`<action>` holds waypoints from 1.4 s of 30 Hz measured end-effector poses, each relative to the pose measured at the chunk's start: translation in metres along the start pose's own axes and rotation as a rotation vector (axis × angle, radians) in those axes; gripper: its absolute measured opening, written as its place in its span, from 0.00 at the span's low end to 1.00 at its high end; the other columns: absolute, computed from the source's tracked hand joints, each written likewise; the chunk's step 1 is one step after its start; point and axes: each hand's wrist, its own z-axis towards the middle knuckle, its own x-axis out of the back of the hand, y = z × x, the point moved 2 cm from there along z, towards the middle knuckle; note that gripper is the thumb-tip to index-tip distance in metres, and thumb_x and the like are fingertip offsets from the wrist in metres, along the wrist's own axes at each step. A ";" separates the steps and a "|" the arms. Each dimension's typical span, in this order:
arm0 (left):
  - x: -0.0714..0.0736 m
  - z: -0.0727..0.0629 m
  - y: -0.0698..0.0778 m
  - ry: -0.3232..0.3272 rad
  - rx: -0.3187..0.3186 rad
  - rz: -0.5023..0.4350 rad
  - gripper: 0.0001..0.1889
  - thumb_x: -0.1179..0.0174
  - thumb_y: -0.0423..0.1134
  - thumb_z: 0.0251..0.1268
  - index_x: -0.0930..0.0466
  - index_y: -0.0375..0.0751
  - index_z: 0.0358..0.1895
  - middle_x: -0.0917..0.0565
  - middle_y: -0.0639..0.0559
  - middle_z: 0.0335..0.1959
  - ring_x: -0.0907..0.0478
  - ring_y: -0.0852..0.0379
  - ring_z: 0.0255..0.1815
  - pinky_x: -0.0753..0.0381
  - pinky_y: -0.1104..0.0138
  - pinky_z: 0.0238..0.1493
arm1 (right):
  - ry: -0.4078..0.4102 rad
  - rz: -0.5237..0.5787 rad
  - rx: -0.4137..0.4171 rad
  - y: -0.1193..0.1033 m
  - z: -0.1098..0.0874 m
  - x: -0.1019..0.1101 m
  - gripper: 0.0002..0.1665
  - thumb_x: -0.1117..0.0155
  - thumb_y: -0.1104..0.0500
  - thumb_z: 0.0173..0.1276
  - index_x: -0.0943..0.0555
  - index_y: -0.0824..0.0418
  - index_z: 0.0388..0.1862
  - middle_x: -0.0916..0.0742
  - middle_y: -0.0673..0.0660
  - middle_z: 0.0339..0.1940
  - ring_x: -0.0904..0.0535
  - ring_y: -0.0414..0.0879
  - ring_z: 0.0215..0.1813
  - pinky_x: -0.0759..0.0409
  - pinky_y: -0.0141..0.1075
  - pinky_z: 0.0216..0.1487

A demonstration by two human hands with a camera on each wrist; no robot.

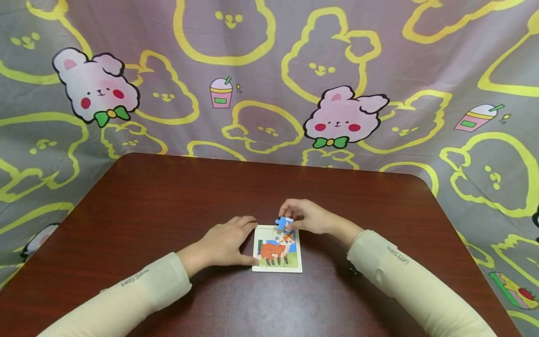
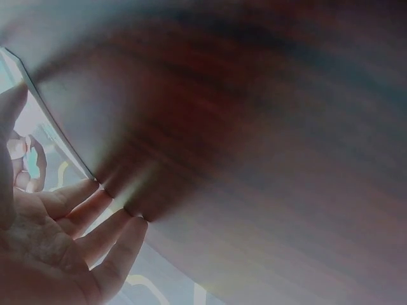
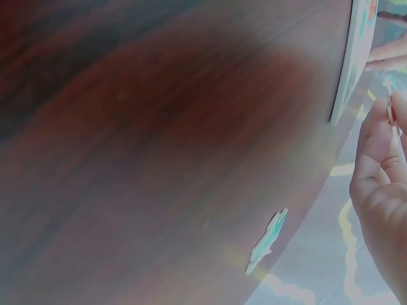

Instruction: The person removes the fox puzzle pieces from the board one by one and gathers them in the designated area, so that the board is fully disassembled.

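Note:
A jigsaw puzzle board (image 1: 278, 269) with a white frame and a red-orange animal picture lies flat on the table. My left hand (image 1: 225, 241) rests along its left side, thumb at the near left corner and fingertips by the far left corner. In the left wrist view the fingers (image 2: 121, 244) reach out fairly straight to the tabletop. Over the board's far right part, my right hand (image 1: 309, 216) pinches a blue and white puzzle piece (image 1: 283, 223) between thumb and fingers. The right wrist view shows this piece almost edge-on in the fingertips.
Another loose puzzle piece (image 3: 267, 241) lies on the table in the right wrist view. The dark reddish-brown table (image 1: 189, 192) has rounded far corners. Behind it hangs a grey curtain (image 1: 261, 61) with yellow outlines and cartoon rabbits.

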 end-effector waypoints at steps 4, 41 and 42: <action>0.000 0.001 0.000 0.001 0.003 0.003 0.50 0.31 0.68 0.48 0.32 0.40 0.71 0.31 0.48 0.72 0.32 0.49 0.72 0.22 0.47 0.57 | 0.024 -0.010 0.011 0.003 -0.004 0.004 0.15 0.32 0.69 0.64 0.20 0.63 0.49 0.16 0.56 0.37 0.21 0.43 0.39 0.21 0.36 0.47; 0.001 0.002 0.001 -0.004 -0.008 -0.009 0.49 0.31 0.67 0.50 0.32 0.39 0.71 0.32 0.46 0.73 0.33 0.46 0.72 0.22 0.48 0.56 | 0.206 0.018 -0.090 0.063 -0.069 0.069 0.15 0.33 0.70 0.64 0.17 0.68 0.51 0.15 0.59 0.35 0.20 0.42 0.36 0.22 0.32 0.38; 0.001 0.002 0.001 -0.004 -0.008 -0.008 0.49 0.31 0.67 0.50 0.32 0.39 0.71 0.31 0.47 0.73 0.33 0.46 0.72 0.22 0.48 0.56 | 0.205 0.020 -0.097 0.064 -0.071 0.071 0.15 0.33 0.70 0.64 0.18 0.68 0.51 0.15 0.59 0.35 0.20 0.41 0.35 0.22 0.32 0.38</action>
